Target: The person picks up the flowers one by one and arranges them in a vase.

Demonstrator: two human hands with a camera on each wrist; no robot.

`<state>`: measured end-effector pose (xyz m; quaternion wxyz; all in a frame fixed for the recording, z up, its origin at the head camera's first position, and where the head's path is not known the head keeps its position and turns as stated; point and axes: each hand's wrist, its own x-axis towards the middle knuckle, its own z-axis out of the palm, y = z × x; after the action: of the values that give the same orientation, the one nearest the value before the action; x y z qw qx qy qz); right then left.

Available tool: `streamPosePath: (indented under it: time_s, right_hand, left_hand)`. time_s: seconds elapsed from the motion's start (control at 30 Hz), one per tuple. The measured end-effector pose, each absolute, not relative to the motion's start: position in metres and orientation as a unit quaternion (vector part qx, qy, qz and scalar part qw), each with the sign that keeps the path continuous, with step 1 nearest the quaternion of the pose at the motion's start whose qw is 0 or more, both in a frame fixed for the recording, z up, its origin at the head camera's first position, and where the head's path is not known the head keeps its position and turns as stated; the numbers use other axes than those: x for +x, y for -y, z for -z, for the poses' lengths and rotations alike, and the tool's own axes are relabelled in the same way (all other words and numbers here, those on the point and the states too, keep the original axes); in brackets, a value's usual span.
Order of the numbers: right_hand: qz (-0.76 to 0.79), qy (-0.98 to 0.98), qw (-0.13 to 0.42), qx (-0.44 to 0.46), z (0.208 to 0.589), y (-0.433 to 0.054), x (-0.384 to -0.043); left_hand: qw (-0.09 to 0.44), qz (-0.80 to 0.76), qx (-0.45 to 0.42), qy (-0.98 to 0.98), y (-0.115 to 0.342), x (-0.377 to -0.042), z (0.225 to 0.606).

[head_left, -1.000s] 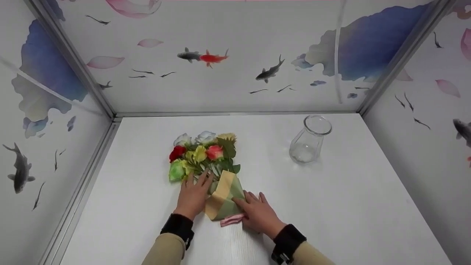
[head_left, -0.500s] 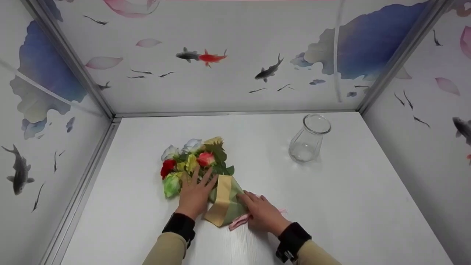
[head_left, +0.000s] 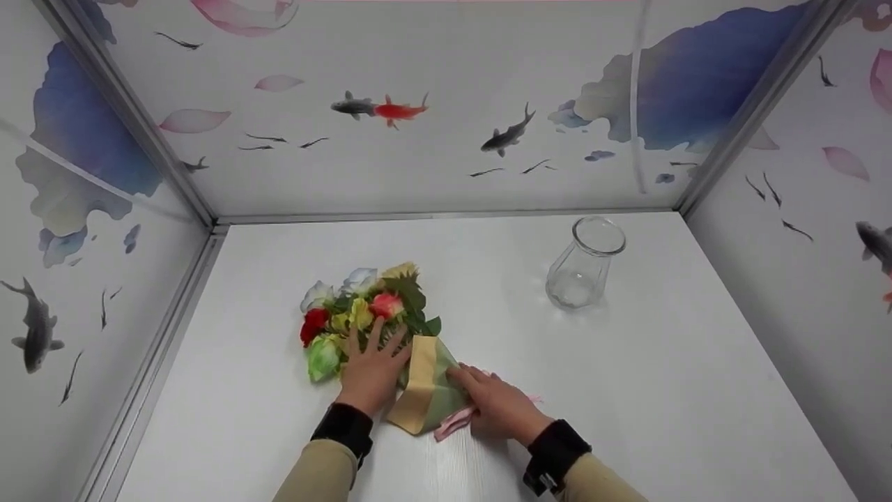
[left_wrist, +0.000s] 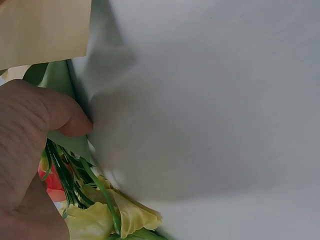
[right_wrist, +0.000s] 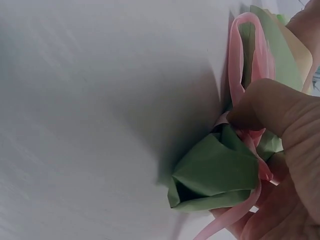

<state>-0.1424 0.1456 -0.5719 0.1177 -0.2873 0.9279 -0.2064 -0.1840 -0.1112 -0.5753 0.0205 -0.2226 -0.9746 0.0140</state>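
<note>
A bouquet of red, yellow, green and pale blue flowers (head_left: 385, 305) lies on the white table, its blooms toward the far left. Green and yellow wrapping paper (head_left: 421, 387) covers the stems. Spread fingers of my left hand (head_left: 371, 373) rest over the stems just below the blooms. In the left wrist view, that hand's thumb lies along the paper's edge. My right hand (head_left: 507, 408) grips the gathered lower end, where a pink ribbon (right_wrist: 236, 55) is tied. The right wrist view shows the green paper end (right_wrist: 215, 172) sticking out below thumb and fingers.
A clear glass vase (head_left: 584, 272) stands upright at the back right of the table (head_left: 669, 390). White panels printed with fish and petals enclose the table at the back and on both sides.
The bouquet has shifted left and toward the person, its lower end turned to the right. My right hand has slid slightly right and now grips the tied end. The vase stays put.
</note>
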Motion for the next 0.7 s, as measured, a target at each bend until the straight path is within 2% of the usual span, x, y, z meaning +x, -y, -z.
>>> streamPosePath:
  time_s: [0.27, 0.7]
  right_hand:
    - [0.209, -0.929, 0.131, -0.277, 0.5724, -0.1460, -0.1439]
    - [0.219, -0.927, 0.148, -0.268, 0.5728, -0.1448, -0.1435]
  left_hand:
    - [0.042, -0.004, -0.241, 0.970, 0.1118, -0.1888, 0.5811]
    - [0.000, 0.010, -0.232, 0.973, 0.1088, -0.1929, 0.5762]
